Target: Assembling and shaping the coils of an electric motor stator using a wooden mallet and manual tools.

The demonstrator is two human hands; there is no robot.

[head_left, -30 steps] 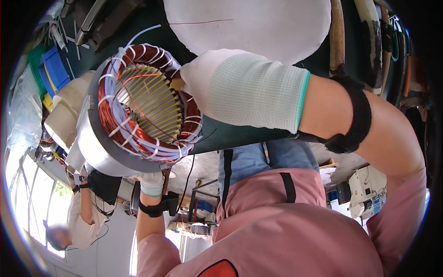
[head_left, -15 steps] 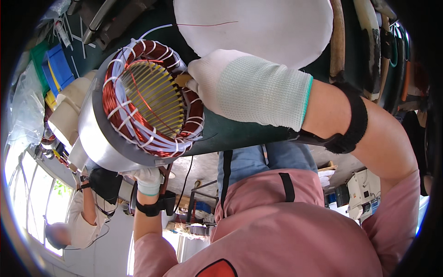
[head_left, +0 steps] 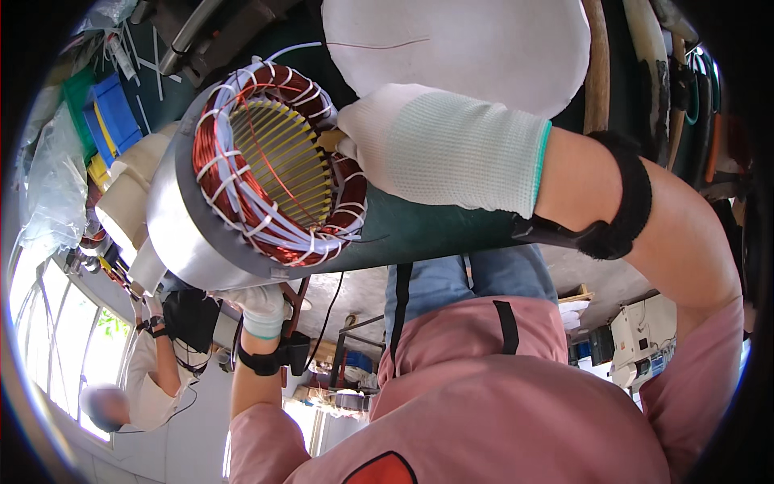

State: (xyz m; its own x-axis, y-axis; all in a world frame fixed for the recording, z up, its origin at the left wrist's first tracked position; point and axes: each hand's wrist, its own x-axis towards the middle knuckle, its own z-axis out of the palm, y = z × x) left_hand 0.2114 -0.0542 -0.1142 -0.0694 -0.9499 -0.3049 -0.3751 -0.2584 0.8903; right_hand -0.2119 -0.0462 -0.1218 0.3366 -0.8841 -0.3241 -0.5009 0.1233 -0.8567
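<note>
A motor stator (head_left: 173, 230) lies on its side, its smooth silver shell to the left and its open end facing me. Red-brown copper windings (head_left: 211, 165) ring that end, tied with white cord, and yellow slot strips (head_left: 282, 173) line the bore. A loose red wire (head_left: 266, 157) crosses the opening. My right hand (head_left: 375, 133), in a white knitted glove, is closed on a small yellowish flat piece (head_left: 329, 140) at the right inner edge of the windings. My left hand (head_left: 262, 309), also gloved, is against the stator's lower side; its fingers are mostly hidden.
Behind the stator, a round white disc (head_left: 459, 48) lies on the dark green bench top (head_left: 419, 230). Wooden-handled tools (head_left: 597, 64) stand at the right. Blue bins (head_left: 117, 117) and a clear plastic bag (head_left: 56, 177) are at the left. Another person (head_left: 153, 387) works at lower left.
The whole view has shifted slightly right. The stator appears turned a little, and the loose red wire lies differently across the bore. My right hand keeps its hold at the windings' edge.
</note>
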